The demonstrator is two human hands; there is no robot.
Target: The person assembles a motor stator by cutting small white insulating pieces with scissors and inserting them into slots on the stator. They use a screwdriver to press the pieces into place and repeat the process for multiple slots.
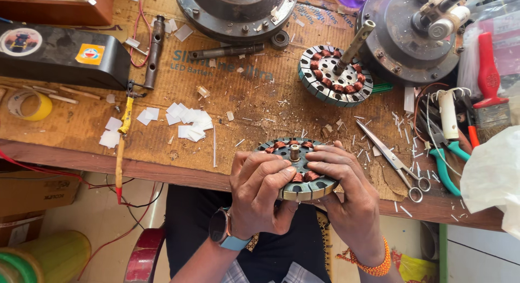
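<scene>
A wooden workbench spans the view, its top covered with worn brown cardboard littered with white paper scraps. Below its front edge, toward 7 o'clock, pale floor shows with a cardboard box and a yellow-green drum. Light falls evenly, without hard shadows.

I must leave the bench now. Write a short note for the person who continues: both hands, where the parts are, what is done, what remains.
Left hand: grips the round stator with copper windings at the bench edge, fingers on top.
Right hand: holds the same stator from the other side.
Second stator with shaft lies further back on the cardboard; scissors to the right, white paper slips to the left.
Done: windings sit in both stators.
Left: cannot tell from this view.
</scene>
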